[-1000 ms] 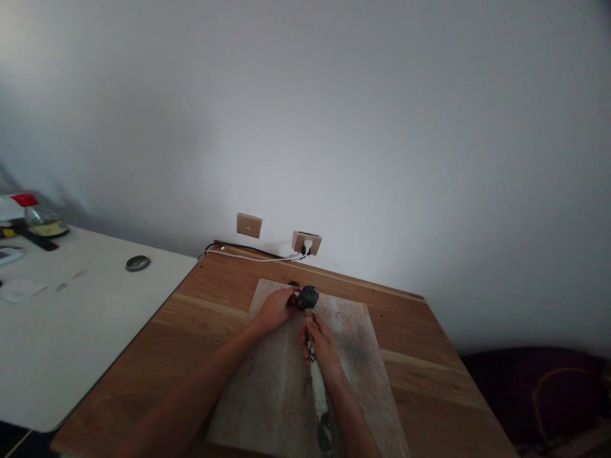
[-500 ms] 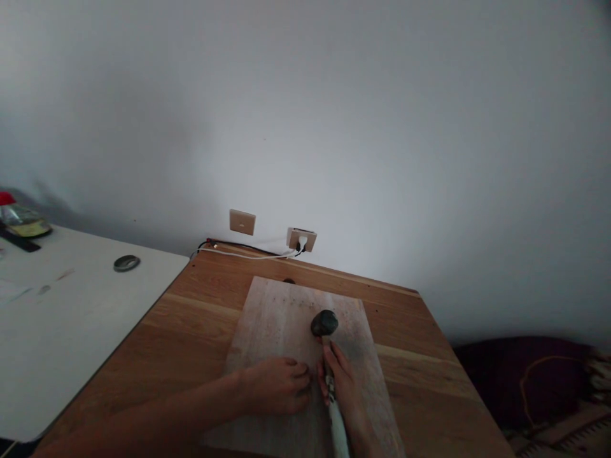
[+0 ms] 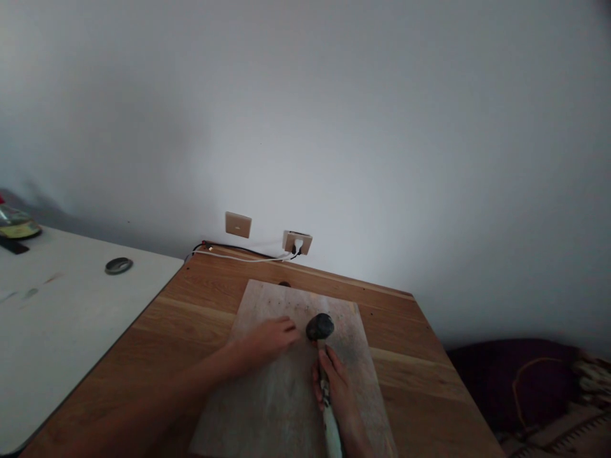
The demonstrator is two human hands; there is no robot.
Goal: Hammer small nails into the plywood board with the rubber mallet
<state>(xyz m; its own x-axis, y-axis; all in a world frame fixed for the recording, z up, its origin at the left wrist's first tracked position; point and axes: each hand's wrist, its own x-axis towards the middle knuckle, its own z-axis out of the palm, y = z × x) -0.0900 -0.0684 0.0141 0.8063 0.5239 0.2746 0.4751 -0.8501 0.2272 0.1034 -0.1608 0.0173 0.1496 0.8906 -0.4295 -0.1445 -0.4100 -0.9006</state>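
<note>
- The mallet (image 3: 320, 327) has a dark, rounded, scuffed head and a long pale handle with flaking dark patches; it is over the board, near its middle, head toward the wall.
- The right hand (image 3: 337, 380) is wrapped around the handle just below the head.
- The left hand (image 3: 273, 338), blurred, has its fingers partly curled, left of the head; whether it grips anything, I cannot tell.
- The board (image 3: 267, 401) is a flat, rectangular, greyish slab, worn and stained, small dark marks along its far edge.
- Beneath it, the table (image 3: 420, 401) shows brown wood grain with lighter streaks.
- On the smooth white tabletop (image 3: 71, 343) lie a dark, flat ring (image 3: 119, 266) and a clear bottle (image 3: 16, 225), its yellowish band too small to read.
</note>
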